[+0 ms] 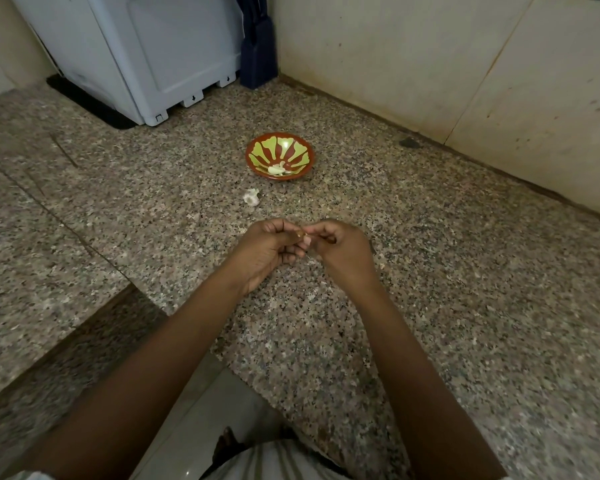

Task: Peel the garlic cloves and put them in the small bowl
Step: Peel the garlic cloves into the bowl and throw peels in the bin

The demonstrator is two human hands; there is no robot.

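My left hand (pixel 269 249) and my right hand (pixel 343 252) met above the speckled stone counter (pixel 465 306). The fingers of both were curled, and together they pinched one small garlic clove (pixel 305 239) at the fingertips. My fingers hid most of the clove, so I could not tell how much skin was on it.

Beyond my hands and well apart from them, the small bowl (pixel 293 150) sat upright on the counter, red-brown with yellow-green petal shapes inside. A few pale peeled cloves (pixel 278 169) lay at its bottom, toward the near side. Between the bowl and my hands, nearer the bowl and a little to the left, a white lump of garlic (pixel 251 196) lay alone on the stone.

At the back left a white appliance (pixel 146 53) stood on a black mat (pixel 84 98). Just beside it, in the corner by the tiled wall (pixel 430 64), stood a dark blue object (pixel 258 57); I could not tell what it was.
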